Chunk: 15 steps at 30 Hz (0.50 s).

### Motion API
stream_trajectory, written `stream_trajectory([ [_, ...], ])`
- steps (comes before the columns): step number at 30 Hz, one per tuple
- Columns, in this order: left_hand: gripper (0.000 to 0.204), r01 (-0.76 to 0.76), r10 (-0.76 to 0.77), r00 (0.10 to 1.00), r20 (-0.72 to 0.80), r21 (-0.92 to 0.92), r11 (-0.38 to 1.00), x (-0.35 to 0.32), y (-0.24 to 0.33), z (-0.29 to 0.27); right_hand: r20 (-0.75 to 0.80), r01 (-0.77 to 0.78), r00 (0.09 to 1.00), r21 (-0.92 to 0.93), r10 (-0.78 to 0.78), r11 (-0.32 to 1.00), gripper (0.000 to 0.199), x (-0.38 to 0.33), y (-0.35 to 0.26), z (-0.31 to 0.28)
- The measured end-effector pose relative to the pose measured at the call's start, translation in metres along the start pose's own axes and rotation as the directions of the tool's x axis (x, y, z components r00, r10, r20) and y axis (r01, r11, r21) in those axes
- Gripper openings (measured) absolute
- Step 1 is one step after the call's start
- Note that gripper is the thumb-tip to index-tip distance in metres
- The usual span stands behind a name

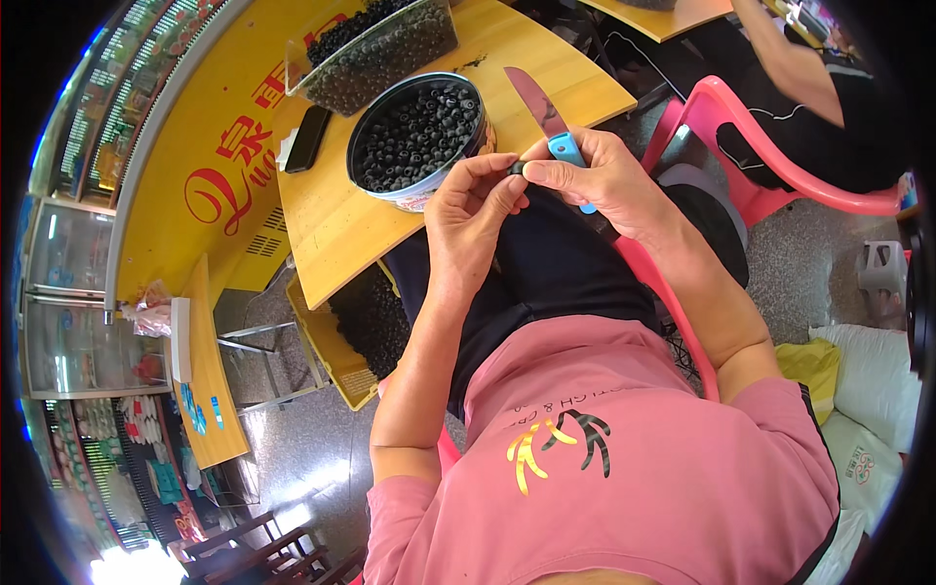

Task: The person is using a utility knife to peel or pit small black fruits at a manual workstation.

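Right hand clamps the blue-handled knife, left hand pinches one dark berry, round tin just beyond already pretty full.

Small dark piece: pinched between my fingertips, too small to identify.
Blue-handled knife: handle mostly buried in my right hand.
Clear plastic box of dark pieces: cut off at top edge.

Bright daylight is flooding the scene evenly, glare is burning out the floor at lower left, and fisheye distortion is bending edges toward the black rim.
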<state>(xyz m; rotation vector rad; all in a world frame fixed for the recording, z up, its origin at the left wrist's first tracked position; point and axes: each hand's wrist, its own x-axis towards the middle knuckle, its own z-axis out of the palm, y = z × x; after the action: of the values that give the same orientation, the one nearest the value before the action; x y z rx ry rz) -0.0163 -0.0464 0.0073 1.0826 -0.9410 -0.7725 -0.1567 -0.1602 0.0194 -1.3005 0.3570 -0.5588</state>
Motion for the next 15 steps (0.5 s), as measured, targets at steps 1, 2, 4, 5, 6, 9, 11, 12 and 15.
stream_trajectory([
  [1,0.021,0.029,-0.029,1.000,-0.005,0.019,0.999,0.000,0.001,0.001,-0.002,0.015,1.000,-0.022,-0.015,1.000,0.019,0.000,-0.001,0.000],
  [2,0.022,0.058,-0.057,0.998,-0.010,0.039,0.998,-0.001,0.002,0.001,-0.003,0.030,1.000,-0.044,-0.030,0.999,0.019,0.000,-0.001,0.001],
  [4,0.022,0.077,-0.077,0.997,-0.004,0.033,0.997,-0.001,0.002,0.002,-0.003,0.051,0.999,-0.060,-0.051,0.997,0.019,0.001,0.001,0.000],
  [5,0.023,0.096,-0.096,0.995,0.002,0.027,0.995,-0.002,0.002,0.002,-0.004,0.073,0.997,-0.077,-0.073,0.994,0.019,0.002,0.003,0.000],
  [6,0.023,0.096,-0.096,0.995,0.003,0.027,0.995,-0.002,0.002,0.001,-0.004,0.073,0.997,-0.077,-0.074,0.994,0.019,0.002,0.004,0.000],
  [9,0.023,0.102,-0.102,0.995,-0.007,0.038,0.994,-0.004,0.001,0.000,0.004,0.114,0.993,-0.108,-0.115,0.987,0.020,0.003,0.010,0.000],
  [11,0.022,0.084,-0.084,0.996,-0.038,-0.007,0.996,-0.005,-0.001,-0.001,-0.033,0.337,0.929,-0.342,-0.369,0.877,0.022,0.005,0.019,0.003],
  [12,0.022,0.084,-0.084,0.996,-0.038,-0.007,0.996,-0.004,-0.001,-0.003,-0.033,0.337,0.929,-0.342,-0.369,0.877,0.022,0.005,0.019,0.002],
  [15,0.020,0.037,-0.044,0.992,-0.119,-0.057,0.998,-0.004,0.000,-0.007,0.035,0.441,0.824,-0.666,-0.565,0.602,0.022,0.002,0.015,0.006],
])
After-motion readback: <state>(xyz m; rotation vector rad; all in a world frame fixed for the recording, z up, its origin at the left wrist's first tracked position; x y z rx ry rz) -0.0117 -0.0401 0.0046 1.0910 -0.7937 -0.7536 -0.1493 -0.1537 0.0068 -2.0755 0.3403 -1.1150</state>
